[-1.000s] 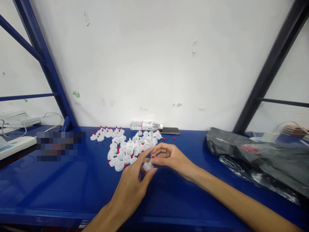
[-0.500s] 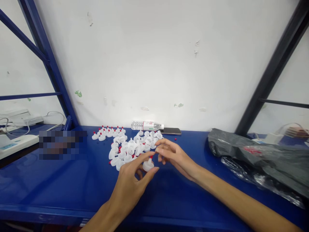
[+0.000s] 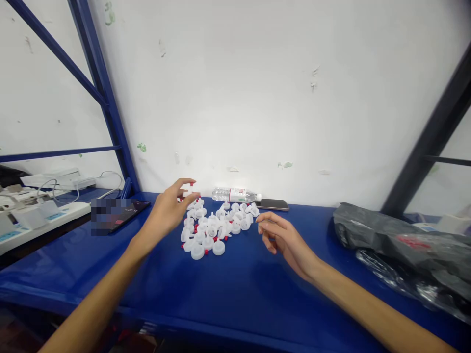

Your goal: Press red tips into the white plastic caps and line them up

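Observation:
My left hand point(image 3: 171, 203) is raised over the back left of the blue table, its thumb and fingers round a white cap with a red tip point(image 3: 190, 188). It partly hides the group of red-tipped caps behind it. My right hand point(image 3: 285, 240) hovers to the right of the pile with its fingers loosely curved and apart, nothing visible between them. The pile of white caps point(image 3: 212, 228) lies in the middle of the table, with several small red tips point(image 3: 206, 251) among them.
A clear bottle point(image 3: 235, 194) lies on its side behind the pile, beside a dark phone point(image 3: 274, 204). Grey plastic bags point(image 3: 401, 245) cover the right side. At the left are a power strip point(image 3: 69, 214), cables and a dark tablet-like object point(image 3: 128, 214).
My left hand has moved left and away from me with the cap, apart from my right hand. My right hand stays right of the pile, its fingers now spread more. The view has shifted left.

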Motion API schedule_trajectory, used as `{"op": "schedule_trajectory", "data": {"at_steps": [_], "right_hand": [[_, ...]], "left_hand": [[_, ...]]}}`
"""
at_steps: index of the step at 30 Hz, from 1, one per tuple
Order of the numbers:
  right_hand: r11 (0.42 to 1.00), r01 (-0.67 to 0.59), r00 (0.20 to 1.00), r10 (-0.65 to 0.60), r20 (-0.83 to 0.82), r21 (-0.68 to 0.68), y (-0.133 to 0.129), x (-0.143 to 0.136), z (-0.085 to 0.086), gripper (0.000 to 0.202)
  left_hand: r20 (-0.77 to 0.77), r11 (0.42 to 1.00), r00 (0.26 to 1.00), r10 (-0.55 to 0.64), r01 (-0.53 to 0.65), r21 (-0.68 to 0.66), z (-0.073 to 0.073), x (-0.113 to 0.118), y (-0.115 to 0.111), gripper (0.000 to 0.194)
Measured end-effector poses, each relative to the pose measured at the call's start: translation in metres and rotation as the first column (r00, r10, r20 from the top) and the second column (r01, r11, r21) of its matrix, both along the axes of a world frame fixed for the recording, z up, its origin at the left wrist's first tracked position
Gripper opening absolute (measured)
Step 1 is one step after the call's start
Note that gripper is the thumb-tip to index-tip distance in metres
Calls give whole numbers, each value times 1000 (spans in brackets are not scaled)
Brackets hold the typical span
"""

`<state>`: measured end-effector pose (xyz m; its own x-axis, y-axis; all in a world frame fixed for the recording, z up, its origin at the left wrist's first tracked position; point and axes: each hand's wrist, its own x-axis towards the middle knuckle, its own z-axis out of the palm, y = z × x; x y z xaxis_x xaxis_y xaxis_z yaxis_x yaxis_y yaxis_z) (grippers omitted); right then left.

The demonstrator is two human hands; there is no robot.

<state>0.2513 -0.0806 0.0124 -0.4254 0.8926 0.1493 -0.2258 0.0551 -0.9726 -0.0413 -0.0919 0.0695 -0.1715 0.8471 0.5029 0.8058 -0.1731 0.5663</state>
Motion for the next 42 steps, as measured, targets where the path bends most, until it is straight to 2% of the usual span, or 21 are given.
{"op": "schedule_trajectory", "data": {"at_steps": [2,4,6,9,13,16,19,22,25,28,32,37,42], "right_hand": [[1000,2,1000,-3,7,9,1,0,-1,24],[1000,1,1000,-2,11,16,1,1,-1,23],[1000,-7,1000,6,20,23,1,1,-1,23],[999,-22,999,20,30,42,1,0,-1,23],[998,-33,999,31,39,54,1,0,-3,24],[998,-33,998,31,49,52,0,-1,-3,25],[998,-30,998,27,55,53,-1,-1,-1,26],[998,-24,998,21,57,54,-2,-1,1,27],[998,-21,998,18,61,55,-2,-1,3,27],[998,-23,997,18,75,55,-2,0,2,27],[997,-27,996,21,87,69,-1,-1,1,27],[998,-14,995,8,100,69,-2,-1,2,27],[997,-22,993,13,113,75,-1,-2,1,25]], "left_hand": [[-75,996,995,68,-72,-44,-6,-29,18,50],[-189,989,977,96,-116,-96,-21,-51,31,49],[-238,982,965,112,-145,-124,-39,-66,41,46],[-272,974,955,114,-162,-159,-61,-76,48,43],[-307,969,945,110,-171,-179,-73,-80,57,37],[-335,968,935,114,-181,-175,-76,-82,66,34],[-357,969,926,121,-189,-161,-76,-81,71,39],[-366,973,919,145,-201,-118,-75,-75,67,47],[-357,980,922,149,-185,-68,-71,-67,60,47],[-336,991,941,41,-82,-108,-66,-62,57,44],[-242,975,964,-114,61,-215,-63,-63,62,45],[-112,960,982,-155,123,-252,-63,-68,63,47],[-74,968,987,-140,121,-220,-59,-64,58,41]]}}
